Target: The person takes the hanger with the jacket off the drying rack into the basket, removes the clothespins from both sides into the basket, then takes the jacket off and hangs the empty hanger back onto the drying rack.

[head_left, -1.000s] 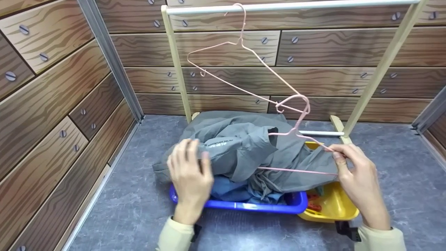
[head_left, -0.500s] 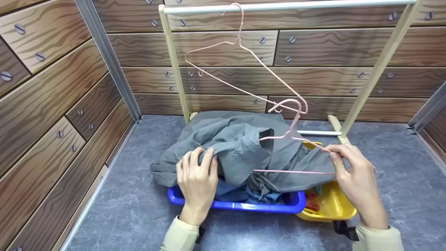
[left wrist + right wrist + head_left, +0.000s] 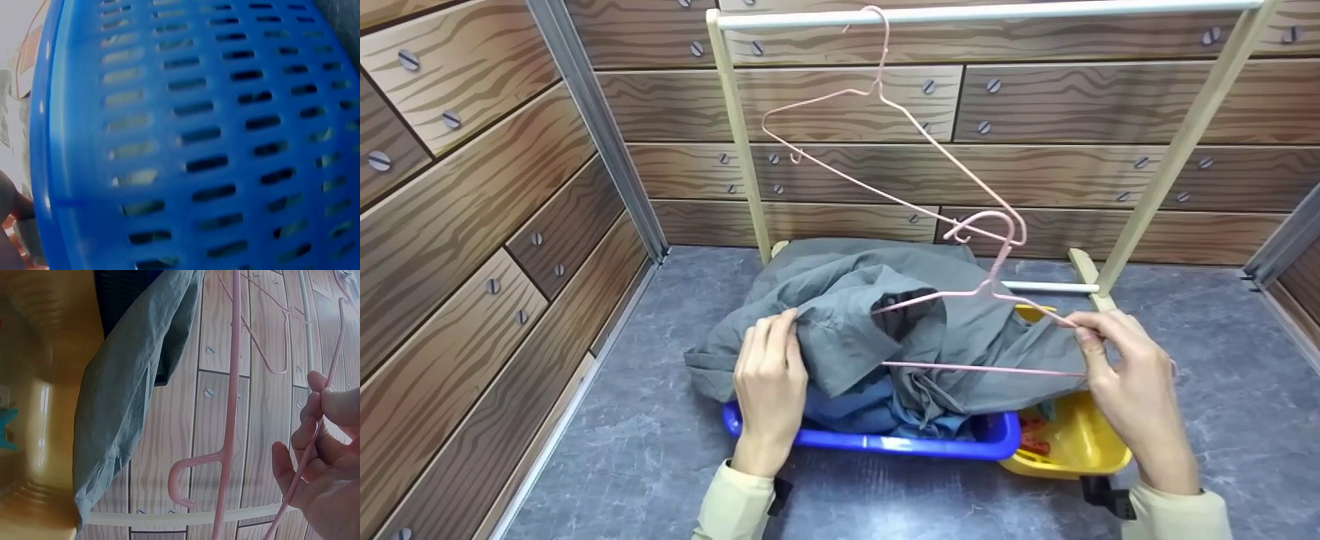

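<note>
My left hand pinches a grey garment beside its dark neck opening, which gapes to the right. In my right hand is one shoulder of a pink hanger, pinched between thumb and fingers. The hanger's other shoulder runs into the opening, and its far end is hidden by the cloth. Its bottom bar, with a small hook, crosses the right wrist view. The left wrist view is mostly filled by the slotted blue basket wall, with part of my hand at the left edge.
The grey garment spreads over a blue basket holding blue cloth. A yellow basin with red items stands at its right. Behind is a wooden rack with a white rail, from which another pink hanger hangs. Wood-patterned walls enclose the floor.
My left hand has come down onto the garment, now pinches it, and has drawn the neck opening leftward, so more of the hanger shows. My right hand keeps its hold on the hanger.
</note>
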A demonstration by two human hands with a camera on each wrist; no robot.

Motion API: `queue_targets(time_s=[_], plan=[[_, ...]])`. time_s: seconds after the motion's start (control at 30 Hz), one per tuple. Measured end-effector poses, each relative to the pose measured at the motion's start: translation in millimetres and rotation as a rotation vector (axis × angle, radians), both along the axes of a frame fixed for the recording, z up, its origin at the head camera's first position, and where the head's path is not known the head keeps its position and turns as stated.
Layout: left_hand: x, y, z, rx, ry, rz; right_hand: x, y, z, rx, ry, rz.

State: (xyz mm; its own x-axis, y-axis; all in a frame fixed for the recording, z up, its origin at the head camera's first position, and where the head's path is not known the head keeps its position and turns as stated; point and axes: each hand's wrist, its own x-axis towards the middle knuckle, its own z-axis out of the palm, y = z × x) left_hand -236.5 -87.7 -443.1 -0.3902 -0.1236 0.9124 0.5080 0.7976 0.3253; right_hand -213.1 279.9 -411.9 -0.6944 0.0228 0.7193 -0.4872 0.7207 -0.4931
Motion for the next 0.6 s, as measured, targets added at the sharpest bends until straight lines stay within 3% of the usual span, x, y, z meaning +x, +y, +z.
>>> queue_targets(time_s=[0.4,0.6], plan=[[-0.5,-3.6,-1.5,0.004,-0.045,-0.006,0.4,2,1.5,-0.016,0.011,0.011],[3.0,10.3,-3.8,-0.041,-0.152,0.076,-0.4,-2,1.7,-0.018,0.014,0.028]])
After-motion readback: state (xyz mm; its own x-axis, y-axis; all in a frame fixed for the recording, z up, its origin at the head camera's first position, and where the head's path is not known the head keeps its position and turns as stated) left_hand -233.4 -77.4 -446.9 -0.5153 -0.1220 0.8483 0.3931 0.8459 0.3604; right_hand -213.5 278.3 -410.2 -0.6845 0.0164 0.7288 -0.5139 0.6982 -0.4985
